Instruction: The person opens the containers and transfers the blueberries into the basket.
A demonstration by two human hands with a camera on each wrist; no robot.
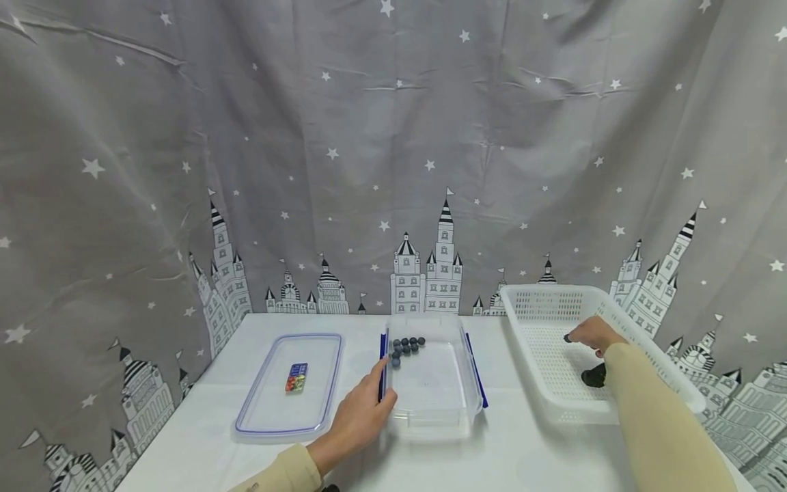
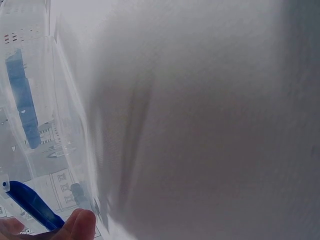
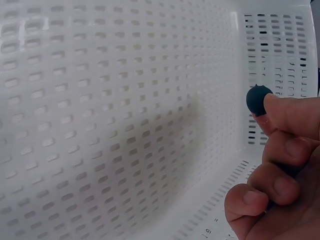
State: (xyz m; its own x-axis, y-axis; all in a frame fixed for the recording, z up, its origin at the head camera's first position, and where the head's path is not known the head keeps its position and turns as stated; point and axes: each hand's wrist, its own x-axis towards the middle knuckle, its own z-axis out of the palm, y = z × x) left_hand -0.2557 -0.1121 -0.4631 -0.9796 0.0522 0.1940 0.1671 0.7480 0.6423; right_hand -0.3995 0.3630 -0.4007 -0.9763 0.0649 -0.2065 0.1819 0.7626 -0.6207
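In the white basket my right hand (image 1: 595,335) pinches a blueberry (image 3: 259,100) between thumb and index fingertip, its small crown upward. The other fingers curl loosely in the right wrist view. At the left side of the clear container (image 1: 439,376), my left hand (image 1: 363,410) rests with index finger and thumb spread, touching near the blue latch (image 2: 32,205). Several blueberries (image 1: 406,346) sit inside the container's far left corner. The rest of my left hand is mostly out of the left wrist view.
A clear lid (image 1: 264,403) with a blue rim and a coloured label (image 1: 296,378) lies left of the container. The perforated basket (image 1: 541,383) stands to the right on the white table (image 1: 492,451). Behind hangs a grey curtain (image 1: 344,123) with stars and castles.
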